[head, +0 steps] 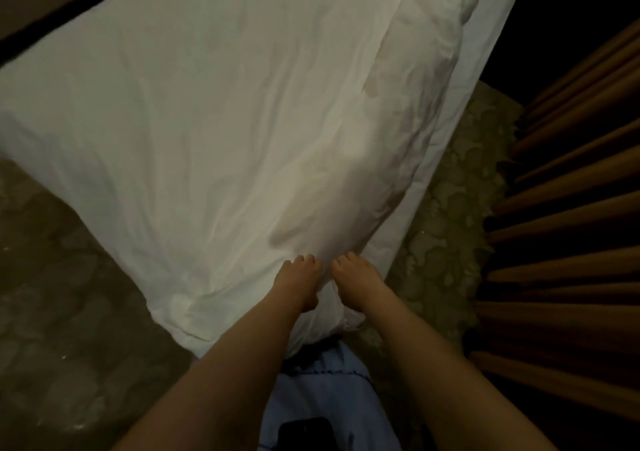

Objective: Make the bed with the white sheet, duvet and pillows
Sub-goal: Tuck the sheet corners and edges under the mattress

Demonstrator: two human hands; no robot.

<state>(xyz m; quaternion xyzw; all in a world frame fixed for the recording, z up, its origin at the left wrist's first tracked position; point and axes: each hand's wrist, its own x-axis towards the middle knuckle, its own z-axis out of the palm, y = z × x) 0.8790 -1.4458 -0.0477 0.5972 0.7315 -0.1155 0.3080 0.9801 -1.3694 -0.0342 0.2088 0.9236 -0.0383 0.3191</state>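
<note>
Both hands, left (298,281) & right (358,282), grip curled on duvet (214,111) corner.

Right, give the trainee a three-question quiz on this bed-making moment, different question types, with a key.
1. True or false: both hands, the left hand and the right hand, grip the near edge of the white duvet.
2. Multiple choice: the duvet looks bunched up along which side of the picture? A) far right B) near left C) nowhere
3. Fill in: beside the bed on the right hang brown ______.

Key: 1 true; 2 A; 3 curtains.
</note>
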